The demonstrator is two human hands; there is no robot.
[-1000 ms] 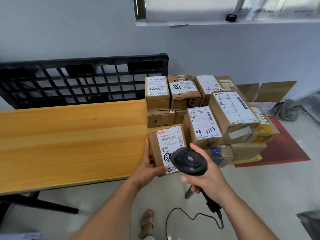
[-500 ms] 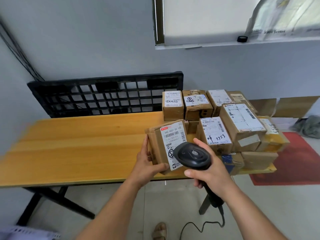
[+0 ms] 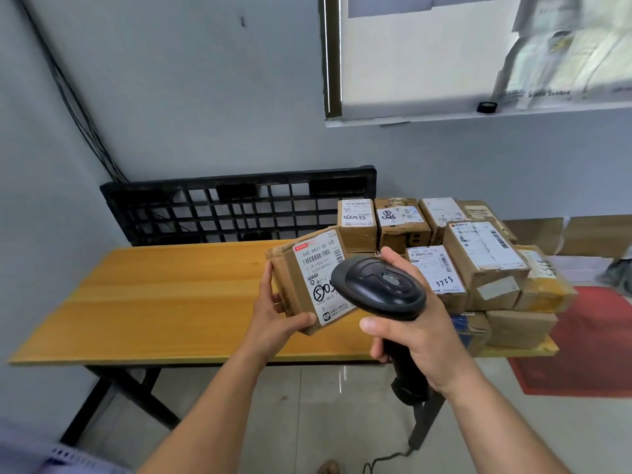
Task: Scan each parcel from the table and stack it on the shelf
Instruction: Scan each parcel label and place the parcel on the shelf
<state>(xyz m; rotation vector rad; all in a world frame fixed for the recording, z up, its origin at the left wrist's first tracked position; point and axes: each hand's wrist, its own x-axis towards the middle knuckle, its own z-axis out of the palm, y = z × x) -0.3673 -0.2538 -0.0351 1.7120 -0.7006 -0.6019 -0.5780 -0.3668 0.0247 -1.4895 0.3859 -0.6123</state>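
My left hand (image 3: 277,313) grips a small brown cardboard parcel (image 3: 307,278) by its left side, lifted above the wooden table (image 3: 164,302) with its white label tilted up. My right hand (image 3: 417,333) holds a black handheld barcode scanner (image 3: 379,287) by its grip, and the scanner head covers the lower right part of the label. A pile of several labelled cardboard parcels (image 3: 478,261) sits on the right end of the table. No shelf is in view.
A black plastic pallet (image 3: 236,206) leans against the grey wall behind the table. A window ledge (image 3: 478,114) runs above the pile. A red mat (image 3: 588,340) lies on the tiled floor at right. The scanner cable (image 3: 386,458) trails down to the floor.
The parcel has been lifted off the table edge and raised toward me, with the scanner following it. My view has tilted up, showing more wall and window.
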